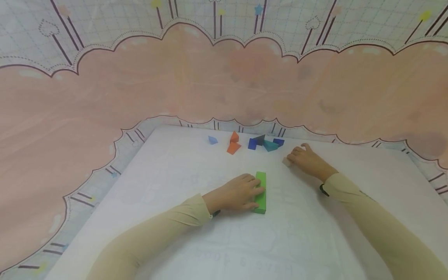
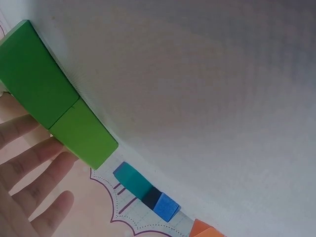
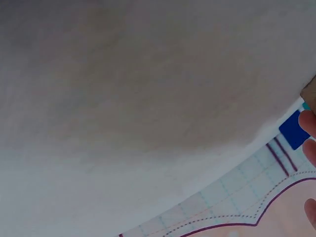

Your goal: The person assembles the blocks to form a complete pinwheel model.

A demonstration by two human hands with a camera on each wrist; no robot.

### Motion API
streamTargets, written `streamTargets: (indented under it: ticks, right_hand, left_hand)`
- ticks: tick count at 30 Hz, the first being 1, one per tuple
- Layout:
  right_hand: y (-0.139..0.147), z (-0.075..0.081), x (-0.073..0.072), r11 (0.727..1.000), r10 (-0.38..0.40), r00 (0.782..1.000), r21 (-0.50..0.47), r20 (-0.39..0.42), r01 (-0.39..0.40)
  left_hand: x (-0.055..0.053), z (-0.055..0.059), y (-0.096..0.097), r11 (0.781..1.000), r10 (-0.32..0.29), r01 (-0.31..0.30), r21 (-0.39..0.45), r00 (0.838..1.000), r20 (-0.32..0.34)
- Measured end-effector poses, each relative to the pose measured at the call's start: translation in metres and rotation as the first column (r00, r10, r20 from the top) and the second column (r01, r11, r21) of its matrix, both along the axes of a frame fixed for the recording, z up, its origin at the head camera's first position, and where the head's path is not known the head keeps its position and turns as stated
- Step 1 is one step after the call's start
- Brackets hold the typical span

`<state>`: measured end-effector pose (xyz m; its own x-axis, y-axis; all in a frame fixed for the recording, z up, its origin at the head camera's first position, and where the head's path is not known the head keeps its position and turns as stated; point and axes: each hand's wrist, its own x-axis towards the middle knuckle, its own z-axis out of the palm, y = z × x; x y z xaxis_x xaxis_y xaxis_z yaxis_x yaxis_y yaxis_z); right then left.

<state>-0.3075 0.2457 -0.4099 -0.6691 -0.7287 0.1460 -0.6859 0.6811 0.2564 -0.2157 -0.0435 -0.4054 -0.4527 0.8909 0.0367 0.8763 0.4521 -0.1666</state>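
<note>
Two green blocks (image 1: 262,182) lie end to end as one bar on the white table; in the left wrist view a darker green block (image 2: 37,74) meets a lighter green block (image 2: 86,133). My left hand (image 1: 235,192) rests against the bar from the left, its fairly straight fingers touching its top and side. Farther right, my right hand (image 1: 309,161) holds a small light-brown block (image 1: 286,161) by its fingertips. In the right wrist view just a corner of that brown block (image 3: 310,95) and some fingertips show; the thumb's grip is hidden.
Along the table's far edge stand several coloured blocks: a light blue block (image 1: 212,140), orange blocks (image 1: 233,147), a dark blue block (image 1: 252,144), a dark grey block (image 1: 259,139) and a teal block (image 1: 270,146). A patterned cloth (image 1: 210,85) hangs behind the white table (image 1: 196,249).
</note>
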Motion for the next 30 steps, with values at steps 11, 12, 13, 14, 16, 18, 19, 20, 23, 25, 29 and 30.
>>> streamTargets:
  ticks: [11,12,13,14,16,18,19,20,23,25,29,30]
  right_hand:
    - [-0.021,-0.002,0.006,0.995,0.098,0.993,0.0,-0.06,-0.098]
    - [-0.022,-0.003,0.006,0.994,0.105,0.992,0.0,-0.063,-0.106]
    - [-0.024,-0.003,0.006,0.994,0.112,0.992,-0.004,-0.06,-0.113]
    - [-0.026,-0.003,0.006,0.993,0.119,0.991,-0.007,-0.058,-0.12]
    - [-0.03,-0.004,0.006,0.991,0.133,0.99,-0.013,-0.054,-0.134]
    - [-0.034,-0.004,0.007,0.989,0.144,0.988,-0.015,-0.05,-0.145]
    - [-0.036,-0.004,0.008,0.989,0.147,0.988,-0.015,-0.046,-0.148]
    - [-0.038,-0.004,0.008,0.989,0.147,0.988,-0.013,-0.041,-0.148]
    - [-0.043,-0.004,0.01,0.99,0.142,0.99,-0.006,-0.024,-0.143]
    - [-0.047,-0.003,0.012,0.991,0.137,0.991,-0.005,-0.009,-0.137]
    - [-0.054,-0.002,0.015,0.991,0.131,0.991,0.007,0.01,-0.131]
    - [-0.055,-0.001,0.016,0.991,0.134,0.991,0.008,0.008,-0.134]
  left_hand:
    - [0.0,-0.001,0.0,1.0,0.009,-0.009,-0.001,1.0,0.0]
    - [0.0,-0.001,0.0,1.0,0.01,-0.01,-0.002,1.0,0.002]
    - [0.0,-0.001,0.0,1.0,0.011,-0.011,-0.003,1.0,0.003]
    - [0.0,0.0,0.0,1.0,0.012,-0.012,-0.005,1.0,0.004]
    - [0.0,0.0,0.0,1.0,0.014,-0.014,-0.009,1.0,0.007]
    - [0.0,0.0,0.001,1.0,0.016,-0.016,-0.011,1.0,0.01]
    - [0.0,0.0,0.001,1.0,0.017,-0.017,-0.012,1.0,0.012]
    - [0.0,0.0,0.001,1.0,0.018,-0.018,-0.012,1.0,0.013]
    - [0.0,-0.001,0.001,1.0,0.016,-0.016,-0.009,1.0,0.013]
    - [0.0,-0.001,0.001,1.0,0.014,-0.014,-0.009,1.0,0.012]
    - [0.0,-0.002,0.001,1.0,0.012,-0.012,-0.011,1.0,0.007]
    - [0.0,-0.002,0.001,1.0,0.012,-0.012,-0.01,1.0,0.006]
